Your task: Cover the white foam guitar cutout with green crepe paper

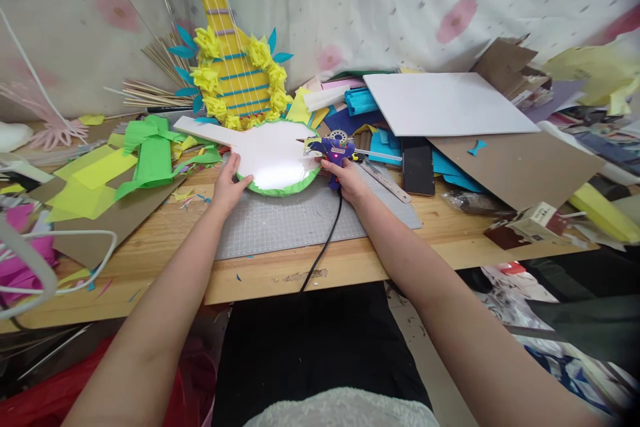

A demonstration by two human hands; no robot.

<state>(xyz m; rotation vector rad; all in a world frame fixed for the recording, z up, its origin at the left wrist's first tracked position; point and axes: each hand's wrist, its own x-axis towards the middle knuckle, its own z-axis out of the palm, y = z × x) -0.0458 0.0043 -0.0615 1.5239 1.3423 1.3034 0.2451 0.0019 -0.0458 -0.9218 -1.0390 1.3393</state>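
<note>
A white guitar-shaped board point(273, 150) with green crepe paper around its rounded edge lies over the grey cutting mat point(280, 223). My left hand point(229, 188) grips the board's left edge below the neck, thumb and fingers against it. In my right hand point(346, 179) is a purple hot glue gun point(336, 149), its small light glowing red. The nozzle points left over the board's right side, and a clear glue stick point(383, 156) sticks out behind. Some right fingers are hidden behind the gun and the board's edge. A metal ruler point(387, 181) lies right of the gun.
A yellow paper guitar point(240, 80) with yellow flowers stands behind. Green crepe paper point(153, 150) and yellow sheets point(95, 180) lie left. Rightward are a phone point(418, 167), white foam board point(445, 103), cardboard point(520, 160) and a small carton point(525, 227). The gun's black cord point(325, 247) hangs over the table's front edge.
</note>
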